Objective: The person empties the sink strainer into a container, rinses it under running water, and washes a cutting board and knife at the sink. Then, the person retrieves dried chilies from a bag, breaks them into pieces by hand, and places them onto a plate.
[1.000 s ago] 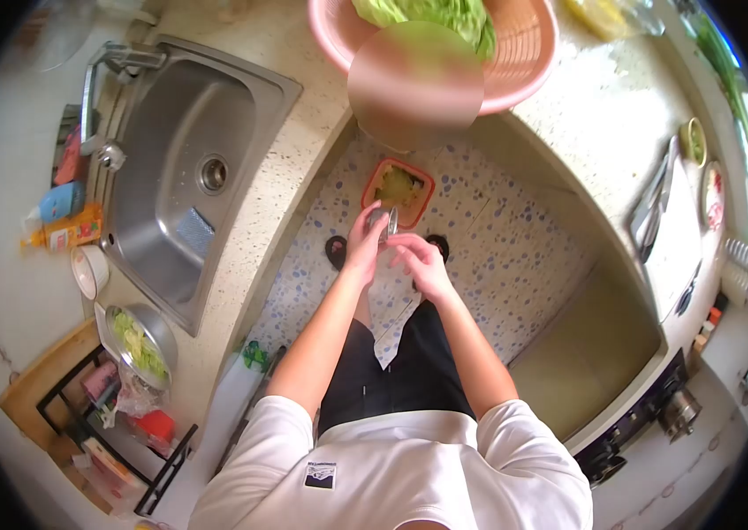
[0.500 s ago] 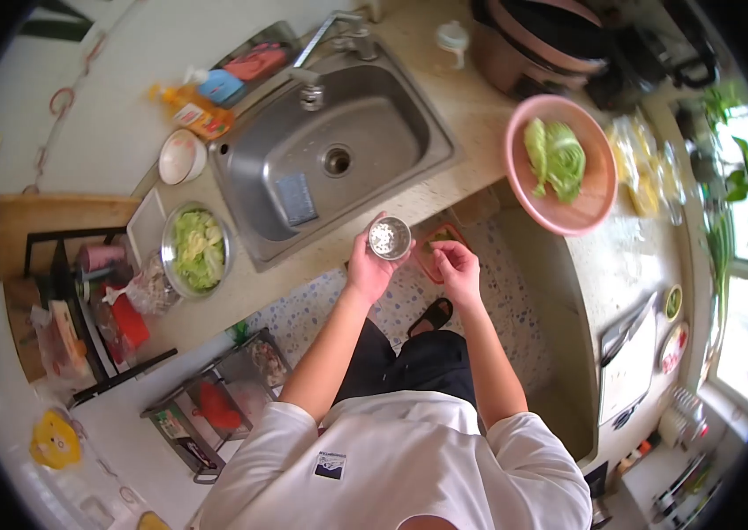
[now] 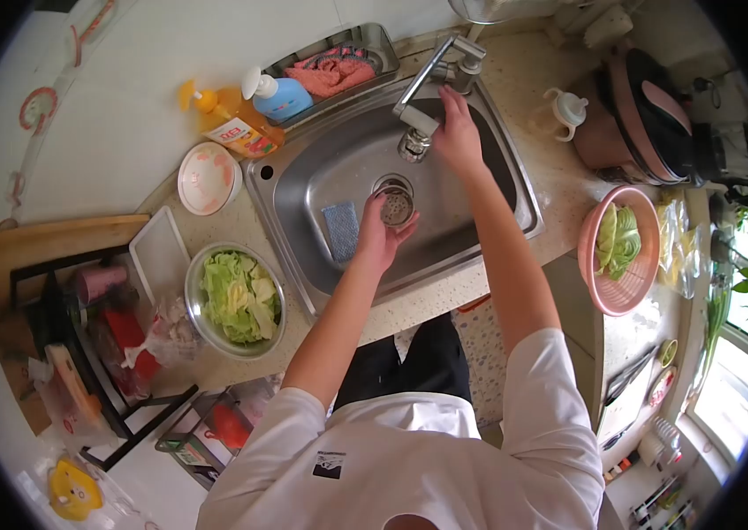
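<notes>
My left hand (image 3: pixel 383 238) is over the sink, its fingers closed around a small round metal sink strainer (image 3: pixel 398 208). The strainer is held just in front of the drain, partly covering it from view. My right hand (image 3: pixel 459 139) reaches past the spout of the chrome faucet (image 3: pixel 428 81), fingers stretched up towards the faucet's base. Whether the fingertips touch the faucet is hard to make out. Under both hands lies the steel sink (image 3: pixel 299 177), with a blue cloth (image 3: pixel 341 231) flat on its bottom.
Left of the sink stand a metal bowl of torn cabbage leaves (image 3: pixel 238 295), a patterned bowl (image 3: pixel 208 178) and an orange soap bottle (image 3: pixel 234 122). A blue pump bottle (image 3: pixel 280 97) is behind. A pink basket (image 3: pixel 595 281) with cabbage and a cooker (image 3: pixel 603 124) stand right.
Both hands have moved forward over the sink, the left carrying the strainer. My right hand has left the red-rimmed bin below the counter and gone up to the faucet. The view has shifted.
</notes>
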### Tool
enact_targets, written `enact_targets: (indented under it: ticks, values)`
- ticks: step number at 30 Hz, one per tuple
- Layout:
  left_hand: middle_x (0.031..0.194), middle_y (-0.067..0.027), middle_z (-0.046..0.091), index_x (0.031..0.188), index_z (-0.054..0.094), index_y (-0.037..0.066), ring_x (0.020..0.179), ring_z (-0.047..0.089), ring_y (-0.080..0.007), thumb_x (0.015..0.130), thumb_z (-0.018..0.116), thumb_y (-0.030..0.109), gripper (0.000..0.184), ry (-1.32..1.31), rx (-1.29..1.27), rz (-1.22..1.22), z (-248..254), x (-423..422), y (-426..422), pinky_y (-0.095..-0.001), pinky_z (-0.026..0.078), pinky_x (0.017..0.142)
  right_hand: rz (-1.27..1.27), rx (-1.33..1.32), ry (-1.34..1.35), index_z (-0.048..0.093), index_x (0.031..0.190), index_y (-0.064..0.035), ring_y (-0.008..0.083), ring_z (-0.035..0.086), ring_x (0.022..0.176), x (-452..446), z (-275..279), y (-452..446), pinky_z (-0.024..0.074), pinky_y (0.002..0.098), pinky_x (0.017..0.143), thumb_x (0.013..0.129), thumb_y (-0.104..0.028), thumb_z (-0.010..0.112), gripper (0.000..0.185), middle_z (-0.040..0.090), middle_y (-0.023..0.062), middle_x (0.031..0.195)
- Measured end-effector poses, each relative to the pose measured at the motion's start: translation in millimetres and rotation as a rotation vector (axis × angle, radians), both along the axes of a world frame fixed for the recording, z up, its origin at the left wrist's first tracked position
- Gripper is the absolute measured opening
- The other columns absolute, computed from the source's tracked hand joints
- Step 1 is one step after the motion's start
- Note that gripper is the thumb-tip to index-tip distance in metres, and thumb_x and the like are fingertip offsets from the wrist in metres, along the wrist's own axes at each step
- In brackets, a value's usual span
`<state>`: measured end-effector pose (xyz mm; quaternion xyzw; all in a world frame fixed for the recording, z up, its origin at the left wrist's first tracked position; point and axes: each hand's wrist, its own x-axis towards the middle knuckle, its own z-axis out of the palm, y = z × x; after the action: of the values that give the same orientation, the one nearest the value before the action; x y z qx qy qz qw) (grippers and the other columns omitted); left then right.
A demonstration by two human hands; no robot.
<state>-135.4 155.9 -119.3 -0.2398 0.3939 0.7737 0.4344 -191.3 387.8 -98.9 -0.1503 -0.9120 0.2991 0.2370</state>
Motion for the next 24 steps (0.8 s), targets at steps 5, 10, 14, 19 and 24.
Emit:
enact_targets:
  ticks: [5,10,14,19,24]
  values:
    - [0.121,-0.0052,0.063,0.138,0.044,0.024,0.105,0.066,-0.0239,0.1,0.049,0.037,0.04,0.01,-0.107,0.012,2,-27,14,-0.044,0.053,0.087,-0.069,0.034,-0.129,0.045,0.142,-0.0067,0.0382,0.06,0.119,-57,8,15,0.0547,0.0464,0.091,0.082,-0.01,0.061,0.062,0.043,0.0125,0.152]
    - [0.121,-0.0061,0.063,0.14,0.045,0.023,0.098,0.066,-0.0243,0.102,0.046,0.032,0.039,0.052,-0.082,-0.012,-7,-40,24,-0.0428,0.054,0.082,-0.035,0.027,-0.297,0.046,0.145,-0.0088,0.0341,0.059,0.123,-69,2,24,0.0566,0.0429,0.09,0.081,-0.008,0.06,0.066,0.039,0.0106,0.156]
    - [0.121,-0.0085,0.064,0.137,0.049,0.018,0.097,0.069,-0.0266,0.103,0.042,0.027,0.036,0.058,-0.059,0.004,-5,-48,35,-0.04,0.058,0.081,-0.034,-0.248,-0.04,0.053,0.141,-0.0063,0.0278,0.065,0.113,-26,-5,9,0.0572,0.0378,0.085,0.084,-0.008,0.061,0.057,0.047,0.0146,0.15]
    - [0.118,-0.0096,0.067,0.127,0.058,0.007,0.096,0.069,-0.0278,0.105,0.037,0.03,0.038,-0.25,0.226,0.189,-39,-55,41,-0.0396,0.061,0.081,-0.146,-1.359,-0.079,0.056,0.136,-0.0021,0.0154,0.063,0.106,45,-42,-47,0.0524,0.0324,0.089,0.101,-0.018,0.057,0.039,0.066,0.0082,0.122]
    - [0.122,-0.009,0.066,0.128,0.058,0.006,0.107,0.066,-0.0231,0.107,0.038,0.039,0.044,-0.128,0.028,0.19,-29,-49,57,-0.0391,0.057,0.087,-0.135,-1.376,-0.157,0.057,0.134,-0.0029,0.0163,0.061,0.108,55,-35,-95,0.0496,0.0326,0.093,0.104,-0.022,0.054,0.036,0.066,0.0076,0.121]
